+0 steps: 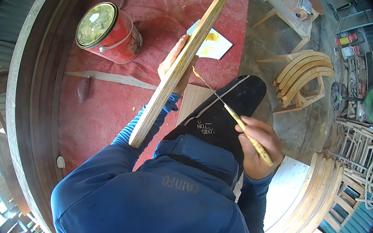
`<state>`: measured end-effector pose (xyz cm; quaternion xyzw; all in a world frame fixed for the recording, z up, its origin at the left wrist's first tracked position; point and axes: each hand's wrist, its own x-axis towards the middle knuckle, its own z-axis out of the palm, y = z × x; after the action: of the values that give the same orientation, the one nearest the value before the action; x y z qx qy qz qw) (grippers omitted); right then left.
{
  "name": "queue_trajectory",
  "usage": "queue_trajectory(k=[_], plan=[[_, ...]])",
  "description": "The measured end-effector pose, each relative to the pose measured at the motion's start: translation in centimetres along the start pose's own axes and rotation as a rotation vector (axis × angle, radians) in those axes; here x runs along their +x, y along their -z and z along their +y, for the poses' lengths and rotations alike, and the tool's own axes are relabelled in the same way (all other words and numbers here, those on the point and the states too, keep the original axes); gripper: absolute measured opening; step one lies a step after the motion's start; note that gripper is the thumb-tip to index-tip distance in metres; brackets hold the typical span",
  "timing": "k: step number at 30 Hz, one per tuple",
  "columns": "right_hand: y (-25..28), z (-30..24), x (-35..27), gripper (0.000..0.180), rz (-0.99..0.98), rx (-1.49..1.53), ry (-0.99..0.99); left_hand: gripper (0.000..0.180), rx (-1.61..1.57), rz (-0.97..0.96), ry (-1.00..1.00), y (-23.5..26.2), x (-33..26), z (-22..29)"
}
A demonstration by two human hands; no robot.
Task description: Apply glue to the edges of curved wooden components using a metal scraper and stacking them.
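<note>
Head view: left hand (175, 64) grips the curved plywood strip (181, 65) upright over the red desk (105, 102); right hand (256, 147), fingers clenched on a glue-tipped brush (232, 115), touches its edge. Gluing looks only partway along; glue can (108, 31) stands near.

The curved slat (178, 65) is pale bare wood, matt, with a layered plywood edge. The brush (241, 122) has a glue-crusted yellowish handle. The tin can (108, 31) is glossy red-painted metal with a dull brassy lid. The table (105, 102) wears rough, matt red cloth inside a dark, smooth wooden rim. The stacked curved pieces (304, 72) are raw wood.
</note>
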<state>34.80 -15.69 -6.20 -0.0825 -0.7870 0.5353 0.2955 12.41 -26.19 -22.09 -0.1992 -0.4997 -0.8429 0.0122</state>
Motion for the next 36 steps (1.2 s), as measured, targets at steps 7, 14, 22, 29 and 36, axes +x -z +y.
queue_trajectory(k=[7, 14, 22, 29, 36], plan=[[-2.7, 0.5, 1.5, 0.031, -0.135, -0.232, 0.412, 0.057, 0.075, -0.004, -0.036, -0.2, -0.4, 0.2], [-3.7, 1.9, 0.0, 0.031, -0.318, -0.400, 0.574, 0.056, 0.001, 0.041, -0.085, -0.8, 0.5, 0.1], [-2.3, 0.2, 1.3, 0.033, -0.274, -0.389, 0.502, 0.054, -0.618, 0.114, 0.342, -0.4, 0.8, 2.8], [-1.7, -1.7, 1.7, 0.031, -0.395, -0.278, 0.391, 0.050, 0.474, -0.006, -0.288, 0.8, 1.0, 0.5], [-3.4, 0.1, 3.5, 0.028, -0.308, -0.388, 0.508, 0.043, -0.364, -0.036, 0.160, 1.0, 0.1, 1.7]])
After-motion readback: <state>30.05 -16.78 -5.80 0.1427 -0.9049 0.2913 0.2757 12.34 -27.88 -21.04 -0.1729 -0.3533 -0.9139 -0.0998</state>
